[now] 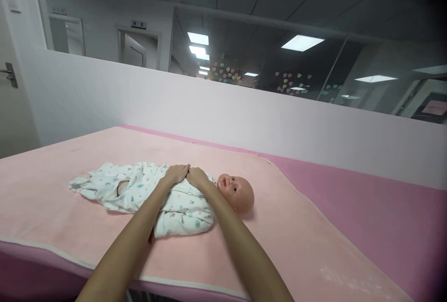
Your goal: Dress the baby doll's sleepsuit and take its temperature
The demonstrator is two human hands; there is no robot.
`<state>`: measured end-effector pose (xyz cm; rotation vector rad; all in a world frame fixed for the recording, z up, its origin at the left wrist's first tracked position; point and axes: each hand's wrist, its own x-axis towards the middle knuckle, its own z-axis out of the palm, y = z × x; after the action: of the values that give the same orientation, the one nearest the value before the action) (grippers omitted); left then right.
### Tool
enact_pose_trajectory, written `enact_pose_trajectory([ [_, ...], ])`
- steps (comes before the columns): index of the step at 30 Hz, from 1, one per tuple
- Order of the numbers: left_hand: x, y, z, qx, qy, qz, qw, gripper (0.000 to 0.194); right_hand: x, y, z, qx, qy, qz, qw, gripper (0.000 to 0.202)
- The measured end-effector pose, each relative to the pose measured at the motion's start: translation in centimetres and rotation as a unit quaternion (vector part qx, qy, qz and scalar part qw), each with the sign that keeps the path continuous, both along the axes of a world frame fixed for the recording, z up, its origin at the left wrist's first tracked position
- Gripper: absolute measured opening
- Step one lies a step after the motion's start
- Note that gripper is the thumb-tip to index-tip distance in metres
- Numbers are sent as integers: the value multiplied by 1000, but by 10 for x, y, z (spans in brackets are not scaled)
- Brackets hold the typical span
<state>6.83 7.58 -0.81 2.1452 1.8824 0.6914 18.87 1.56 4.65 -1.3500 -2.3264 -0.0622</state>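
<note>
A baby doll [240, 194] lies on its back with its head to the right. It wears white baby clothes [190, 211] printed with small animals and green and pink shapes. The trouser legs [104, 181] stretch left, and a bit of the doll's leg shows through a gap. My left hand [176, 174] is closed on the front of the top at the doll's middle. Beside it, nearer the head, my right hand [197, 178] is closed on the cloth too. The two hands touch at the fingers; the fingertips are partly hidden.
A pale pink mat [279, 241] with a white edge covers a darker pink padded surface [384, 213]. Behind rises a white half wall [226, 106] topped by a glass window [258, 59] with heart stickers. A door [14, 87] stands at the far left.
</note>
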Motion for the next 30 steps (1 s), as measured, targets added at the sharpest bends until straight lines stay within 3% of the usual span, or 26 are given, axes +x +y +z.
enact_pose_trajectory([
  [5, 2, -1, -2, -10, 48, 4, 999, 46, 20, 12, 0, -63, -41, 13, 997, 23],
  [7, 4, -1, -1, -9, 60, 7, 998, 44, 46, 22, 8, -67, -6, 6, 998, 22],
  [8, 4, 0, -1, -9, 63, 8, 998, 44, 62, 28, 12, -72, 58, -11, 996, 22],
  [9, 4, 0, -1, -10, 65, 9, 998, 44, 80, 35, 16, -81, 151, -30, 985, 22],
  [11, 4, 1, -2, -15, 67, 8, 998, 44, 116, 50, 20, -114, 359, -51, 925, 19],
  [13, 3, 2, -3, -22, 65, 5, 998, 45, 148, 62, 16, -136, 405, -62, 902, 22],
  [16, 2, 4, -5, -37, 61, -1, 997, 47, 175, 68, -4, -192, 441, -68, 874, 28],
  [22, 0, 5, -8, -48, 65, 4, 997, 50, 182, 49, -40, -292, 472, -20, 832, 37],
  [27, -1, 3, -9, -39, 70, 7, 997, 50, 182, 38, -48, -345, 515, 22, 784, 39],
  [30, -1, 1, -9, -34, 67, 13, 997, 49, 183, 33, -50, -342, 525, 18, 779, 38],
])
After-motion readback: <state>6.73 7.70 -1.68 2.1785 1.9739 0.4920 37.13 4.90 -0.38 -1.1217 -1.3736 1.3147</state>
